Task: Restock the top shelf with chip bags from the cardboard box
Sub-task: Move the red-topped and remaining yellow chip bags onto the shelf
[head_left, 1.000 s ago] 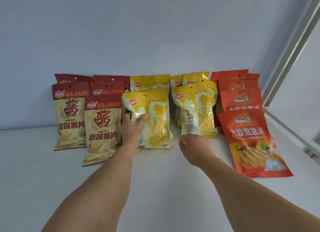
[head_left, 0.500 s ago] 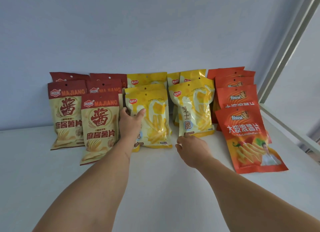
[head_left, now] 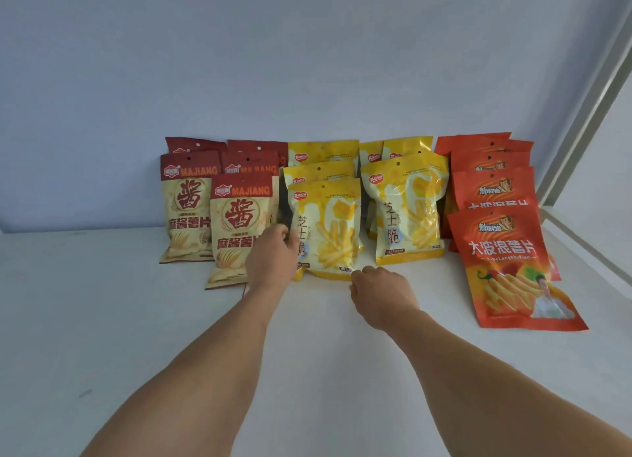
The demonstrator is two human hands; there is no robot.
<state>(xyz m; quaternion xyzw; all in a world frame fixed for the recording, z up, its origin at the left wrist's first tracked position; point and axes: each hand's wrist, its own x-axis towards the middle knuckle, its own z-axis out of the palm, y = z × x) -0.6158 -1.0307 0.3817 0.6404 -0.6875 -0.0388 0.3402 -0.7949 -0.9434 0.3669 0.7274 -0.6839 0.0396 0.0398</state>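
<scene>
1. The left hand (head_left: 272,263) grips the left edge of the front yellow plastic bag of cheese sticks (head_left: 326,229), fingers curled round its side, seemingly to hold it upright.
2. The right hand (head_left: 379,294) sits at that bag's lower right corner, fingers curled under; whether it pinches the bag's bottom seam or merely touches it, I cannot tell. Together the two hands appear to be squaring the bag in its row.
3. Behind it stand more yellow bags, and a second yellow row (head_left: 407,210) stands just beside, so flavours stay grouped.
4. Cream-and-maroon bags marked MAJIANG (head_left: 239,231) stand to the left, orange-red bags (head_left: 506,265) to the right, the foremost tilted back.
5. All stand on the white top shelf (head_left: 102,320) against the pale wall; the cardboard box is out of view.
</scene>
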